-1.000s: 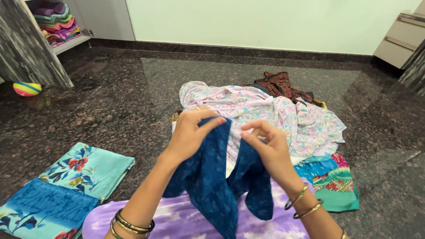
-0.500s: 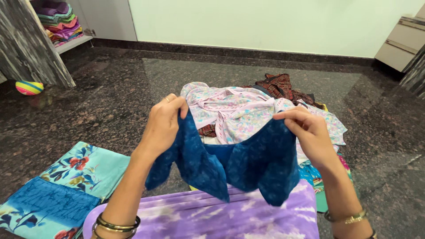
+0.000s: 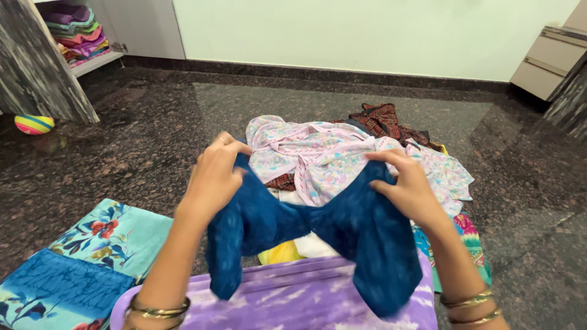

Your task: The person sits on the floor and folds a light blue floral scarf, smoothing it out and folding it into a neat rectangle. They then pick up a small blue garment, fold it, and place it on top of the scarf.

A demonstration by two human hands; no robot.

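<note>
Now both hands (image 3: 214,177) (image 3: 406,186) gripping a blue garment (image 3: 318,229) above purple cloth (image 3: 293,302).

Garment (image 3: 342,226) held between both hands, clothes pile (image 3: 342,159) behind it, folded cloth (image 3: 92,263) at left, ball (image 3: 33,124) far left

Blue garment (image 3: 318,235) spread wider — left hand (image 3: 214,177), right hand (image 3: 406,186) pulled apart, middle sagging.

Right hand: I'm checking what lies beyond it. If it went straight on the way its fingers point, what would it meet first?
The right hand, gripping the blue garment, points up-left; likely first the pale floral garment on the pile, though depth is unclear.
</note>
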